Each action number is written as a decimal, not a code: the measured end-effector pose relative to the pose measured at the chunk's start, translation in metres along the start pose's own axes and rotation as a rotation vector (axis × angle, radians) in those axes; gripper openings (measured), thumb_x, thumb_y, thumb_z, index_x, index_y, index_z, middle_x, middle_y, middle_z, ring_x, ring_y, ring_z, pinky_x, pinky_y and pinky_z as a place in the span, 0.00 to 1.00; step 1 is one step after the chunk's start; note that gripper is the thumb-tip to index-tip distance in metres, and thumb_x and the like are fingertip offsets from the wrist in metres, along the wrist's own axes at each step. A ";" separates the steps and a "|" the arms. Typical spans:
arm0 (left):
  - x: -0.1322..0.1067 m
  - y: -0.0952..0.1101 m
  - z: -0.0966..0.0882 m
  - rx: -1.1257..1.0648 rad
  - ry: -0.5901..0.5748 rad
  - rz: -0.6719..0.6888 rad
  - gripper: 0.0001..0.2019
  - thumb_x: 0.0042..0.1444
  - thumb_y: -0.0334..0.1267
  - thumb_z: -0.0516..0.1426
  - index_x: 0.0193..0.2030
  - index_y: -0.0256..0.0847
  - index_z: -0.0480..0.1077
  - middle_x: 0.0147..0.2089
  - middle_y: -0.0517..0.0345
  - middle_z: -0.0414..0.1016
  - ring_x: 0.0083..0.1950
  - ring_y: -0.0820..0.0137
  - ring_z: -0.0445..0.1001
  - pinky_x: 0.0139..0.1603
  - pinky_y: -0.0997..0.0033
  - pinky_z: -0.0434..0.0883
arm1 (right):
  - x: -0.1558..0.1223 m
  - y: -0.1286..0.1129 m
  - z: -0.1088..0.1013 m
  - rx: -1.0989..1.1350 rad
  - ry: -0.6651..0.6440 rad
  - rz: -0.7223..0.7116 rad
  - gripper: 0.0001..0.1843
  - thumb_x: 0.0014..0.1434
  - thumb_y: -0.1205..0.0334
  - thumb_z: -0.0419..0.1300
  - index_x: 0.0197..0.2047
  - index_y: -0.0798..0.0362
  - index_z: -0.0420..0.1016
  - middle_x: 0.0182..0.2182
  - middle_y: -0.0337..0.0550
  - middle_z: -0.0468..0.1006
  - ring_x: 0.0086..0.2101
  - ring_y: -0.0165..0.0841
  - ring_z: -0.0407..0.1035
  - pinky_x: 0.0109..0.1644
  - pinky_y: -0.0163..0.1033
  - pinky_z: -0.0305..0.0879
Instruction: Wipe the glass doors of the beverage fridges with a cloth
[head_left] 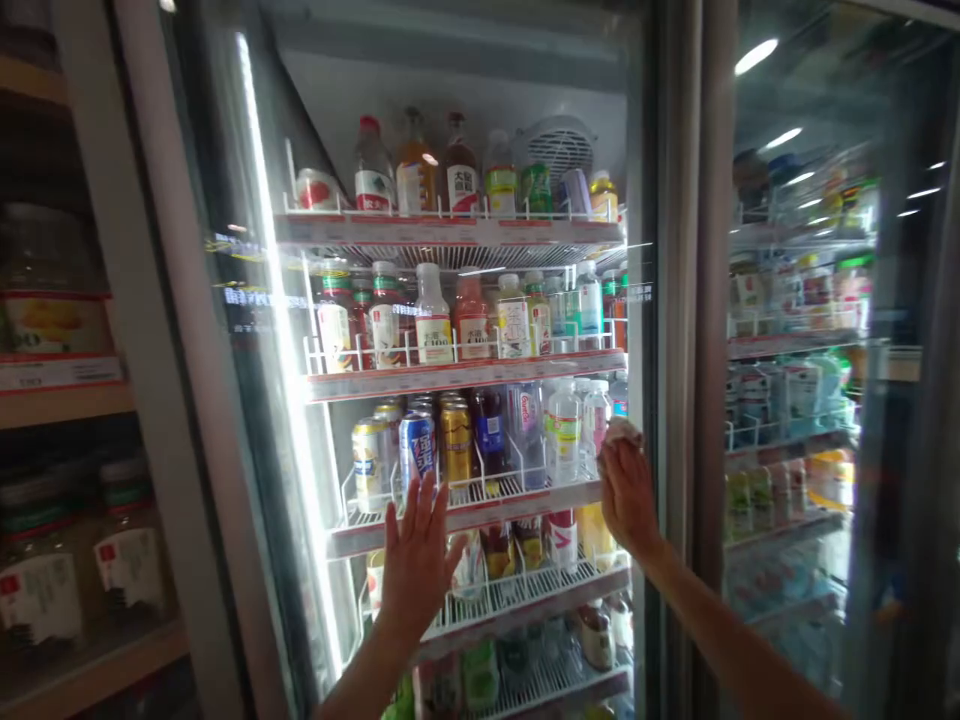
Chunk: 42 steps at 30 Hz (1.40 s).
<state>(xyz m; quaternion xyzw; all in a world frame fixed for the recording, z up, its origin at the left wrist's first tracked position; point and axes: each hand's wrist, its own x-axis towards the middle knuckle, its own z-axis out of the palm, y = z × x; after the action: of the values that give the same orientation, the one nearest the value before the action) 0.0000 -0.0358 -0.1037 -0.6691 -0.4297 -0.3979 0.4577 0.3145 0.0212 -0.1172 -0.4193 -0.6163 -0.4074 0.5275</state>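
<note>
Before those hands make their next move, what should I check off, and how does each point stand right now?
1. Cloth in the right hand: ok, bunched under the fingers.
2. Left hand free: ok, fingers spread, nothing visible in it.
3. Left palm touching the glass door: cannot tell; the hand's back hides it.
4. Glass free of smudges: cannot tell, with reflections and blur.
5. Light strip lit: ok, bright inside the cabinet.
6. Blue can standing: ok, on its shelf.

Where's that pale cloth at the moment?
In the head view, the pale cloth is in the person's right hand, right of centre, between a white-capped bottle and the grey door frame.
</note>
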 end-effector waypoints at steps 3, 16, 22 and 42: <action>0.001 0.001 -0.002 0.004 -0.011 -0.013 0.36 0.59 0.41 0.51 0.69 0.37 0.37 0.68 0.44 0.48 0.71 0.61 0.39 0.68 0.50 0.42 | 0.005 0.010 0.002 0.002 0.054 0.091 0.29 0.62 0.66 0.44 0.66 0.53 0.48 0.64 0.57 0.52 0.63 0.48 0.47 0.60 0.63 0.54; 0.001 0.005 -0.006 0.020 -0.045 -0.036 0.35 0.59 0.41 0.50 0.69 0.39 0.36 0.68 0.44 0.50 0.70 0.60 0.42 0.68 0.49 0.44 | 0.040 0.024 -0.003 0.048 0.127 0.012 0.30 0.61 0.68 0.46 0.66 0.52 0.48 0.61 0.56 0.58 0.61 0.46 0.51 0.59 0.60 0.57; 0.019 -0.021 -0.017 0.060 0.005 -0.098 0.37 0.59 0.44 0.51 0.69 0.42 0.34 0.69 0.45 0.46 0.70 0.57 0.42 0.66 0.46 0.47 | 0.051 -0.007 0.001 0.106 0.067 -0.057 0.30 0.61 0.67 0.46 0.66 0.51 0.50 0.57 0.53 0.65 0.59 0.45 0.56 0.59 0.59 0.55; 0.045 -0.070 -0.030 0.078 -0.024 -0.072 0.40 0.56 0.50 0.53 0.69 0.40 0.36 0.68 0.40 0.49 0.70 0.54 0.44 0.65 0.45 0.48 | 0.136 -0.088 0.013 0.165 0.084 -0.141 0.30 0.59 0.69 0.45 0.65 0.49 0.53 0.57 0.48 0.66 0.59 0.41 0.56 0.62 0.56 0.52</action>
<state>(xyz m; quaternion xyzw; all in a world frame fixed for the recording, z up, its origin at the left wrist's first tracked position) -0.0557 -0.0402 -0.0357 -0.6398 -0.4741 -0.3888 0.4635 0.2145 0.0175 0.0105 -0.3125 -0.6531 -0.4085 0.5558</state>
